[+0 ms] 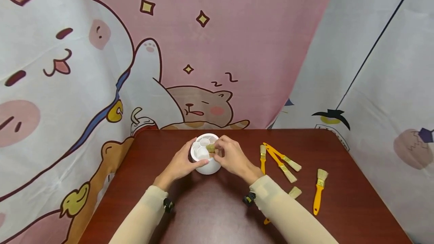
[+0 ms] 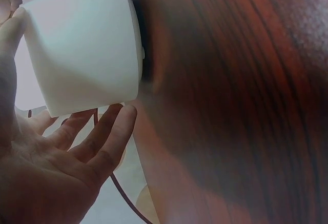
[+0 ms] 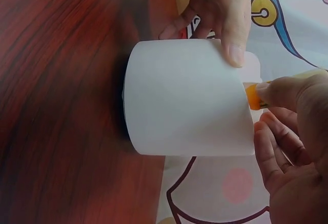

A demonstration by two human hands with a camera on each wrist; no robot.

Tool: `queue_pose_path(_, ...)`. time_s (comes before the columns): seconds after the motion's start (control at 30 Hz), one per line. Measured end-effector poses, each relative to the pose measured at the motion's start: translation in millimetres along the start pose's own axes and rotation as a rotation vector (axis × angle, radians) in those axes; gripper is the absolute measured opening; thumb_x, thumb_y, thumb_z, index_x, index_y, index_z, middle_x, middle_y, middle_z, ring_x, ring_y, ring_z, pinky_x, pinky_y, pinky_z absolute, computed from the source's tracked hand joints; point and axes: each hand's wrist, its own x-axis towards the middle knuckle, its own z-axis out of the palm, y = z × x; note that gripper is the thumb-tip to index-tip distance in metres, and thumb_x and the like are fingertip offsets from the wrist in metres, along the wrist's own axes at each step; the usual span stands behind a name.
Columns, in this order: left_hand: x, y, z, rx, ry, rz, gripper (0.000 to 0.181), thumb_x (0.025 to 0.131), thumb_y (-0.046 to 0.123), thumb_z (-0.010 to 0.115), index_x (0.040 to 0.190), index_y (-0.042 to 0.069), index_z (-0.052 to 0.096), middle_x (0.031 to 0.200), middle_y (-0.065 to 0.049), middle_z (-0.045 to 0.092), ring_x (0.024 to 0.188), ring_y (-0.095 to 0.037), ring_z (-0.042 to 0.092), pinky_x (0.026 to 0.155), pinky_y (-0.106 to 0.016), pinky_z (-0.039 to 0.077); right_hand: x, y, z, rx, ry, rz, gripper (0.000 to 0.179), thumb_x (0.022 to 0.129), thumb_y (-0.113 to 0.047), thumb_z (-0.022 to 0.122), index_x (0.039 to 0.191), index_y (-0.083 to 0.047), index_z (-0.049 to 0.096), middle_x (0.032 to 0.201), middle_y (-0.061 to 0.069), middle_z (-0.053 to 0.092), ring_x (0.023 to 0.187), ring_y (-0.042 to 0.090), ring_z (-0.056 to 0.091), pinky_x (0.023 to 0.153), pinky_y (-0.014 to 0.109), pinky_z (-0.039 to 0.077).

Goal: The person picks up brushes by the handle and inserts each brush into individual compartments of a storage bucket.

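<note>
A white round holder with several compartments in its top stands near the table's far edge. My left hand grips it from the left, thumb at the rim and fingers along its side. In the right wrist view the holder appears sideways, its wall plain. At the holder's right rim, my right hand pinches a paintbrush with pale bristles. The brush's orange handle dips into the holder's opening; its lower end is hidden inside.
Right of the holder, several yellow-handled paintbrushes lie on the dark red table. A pair meets at the handle ends, one brush over the table's right half. Another brush lies farther right, and one is partly under my right sleeve.
</note>
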Motion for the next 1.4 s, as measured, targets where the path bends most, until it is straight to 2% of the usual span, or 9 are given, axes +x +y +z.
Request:
queue_pose_path(0.1, 0.3, -0.4, -0.5, 0.003, -0.009, 0.004, 0.116, 0.094, 0.065, 0.093, 0.184, 0.019, 0.035, 0.184, -0.014, 0.048, 0.163, -0.04, 0.056, 0.132, -0.069, 0.047, -1.6, 1, -2, 0.004, -0.023, -0.006, 0.011, 0.097, -0.001, 0.088, 0.107, -0.004, 0.082, 0.115, 0.01, 0.076, 0.101, 0.036, 0.08, 0.089, 0.049, 0.07)
queue_pose_path(0.2, 0.8, -1.6, -0.7, 0.005, -0.017, 0.01, 0.117, 0.094, 0.065, 0.093, 0.184, 0.018, 0.035, 0.184, -0.015, 0.048, 0.163, -0.04, 0.056, 0.132, -0.069, 0.047, -3.2, 0, -3, 0.004, -0.032, -0.009, 0.012, 0.098, -0.001, 0.087, 0.108, -0.003, 0.083, 0.116, 0.011, 0.076, 0.102, 0.037, 0.081, 0.09, 0.052, 0.07)
queue_pose_path(0.43, 1.7, -3.2, -1.7, -0.004, -0.022, 0.01, 0.117, 0.095, 0.063, 0.093, 0.184, 0.017, 0.034, 0.183, -0.014, 0.049, 0.162, -0.041, 0.057, 0.131, -0.07, 0.047, -5.4, -1, -7, -0.034, -0.027, -0.032, 0.016, 0.099, -0.006, 0.09, 0.114, -0.006, 0.086, 0.119, 0.008, 0.077, 0.1, 0.031, 0.081, 0.089, 0.033, 0.067)
queue_pose_path(0.5, 1.9, -3.1, -2.1, -0.001, -0.027, 0.014, 0.117, 0.095, 0.063, 0.093, 0.184, 0.016, 0.034, 0.183, -0.014, 0.049, 0.162, -0.041, 0.057, 0.131, -0.07, 0.047, -6.5, -2, -8, -0.03, -0.028, -0.034, 0.017, 0.1, -0.006, 0.09, 0.116, -0.006, 0.086, 0.119, 0.008, 0.077, 0.101, 0.031, 0.081, 0.089, 0.032, 0.067)
queue_pose_path(0.7, 3.0, -2.4, -2.2, 0.005, -0.031, 0.032, 0.117, 0.095, 0.064, 0.093, 0.184, 0.015, 0.034, 0.182, -0.015, 0.05, 0.162, -0.041, 0.057, 0.131, -0.07, 0.047, -9.5, -3, -14, -0.017, -0.053, -0.021, 0.021, 0.102, -0.008, 0.09, 0.123, -0.006, 0.086, 0.123, 0.008, 0.077, 0.108, 0.031, 0.083, 0.094, 0.037, 0.07)
queue_pose_path(0.93, 3.4, -1.5, -2.9, 0.028, -0.033, 0.04, 0.118, 0.094, 0.065, 0.093, 0.184, 0.015, 0.034, 0.184, -0.015, 0.048, 0.165, -0.041, 0.055, 0.133, -0.069, 0.046, -15.6, -3, -24, -0.059, -0.036, -0.028, 0.026, 0.101, -0.01, 0.092, 0.126, -0.008, 0.086, 0.122, 0.005, 0.078, 0.109, 0.021, 0.078, 0.098, 0.04, 0.069)
queue_pose_path(1.17, 2.4, 1.0, -4.9, 0.045, -0.037, 0.046, 0.12, 0.094, 0.066, 0.092, 0.185, 0.016, 0.032, 0.187, -0.015, 0.043, 0.169, -0.041, 0.05, 0.136, -0.07, 0.042, -27.8, -3, -36, -0.058, -0.02, -0.023, 0.031, 0.099, -0.009, 0.094, 0.128, -0.007, 0.085, 0.125, 0.006, 0.077, 0.113, 0.024, 0.079, 0.101, 0.049, 0.069)
queue_pose_path(1.4, 2.8, 0.7, -2.9, 0.065, -0.046, 0.048, 0.119, 0.096, 0.068, 0.089, 0.186, 0.02, 0.028, 0.189, -0.014, 0.04, 0.172, -0.04, 0.047, 0.137, -0.069, 0.041, -42.2, 2, -49, -0.095, -0.009, -0.029, 0.033, 0.1, -0.011, 0.094, 0.131, -0.009, 0.084, 0.128, 0.006, 0.078, 0.121, 0.025, 0.08, 0.107, 0.048, 0.068)
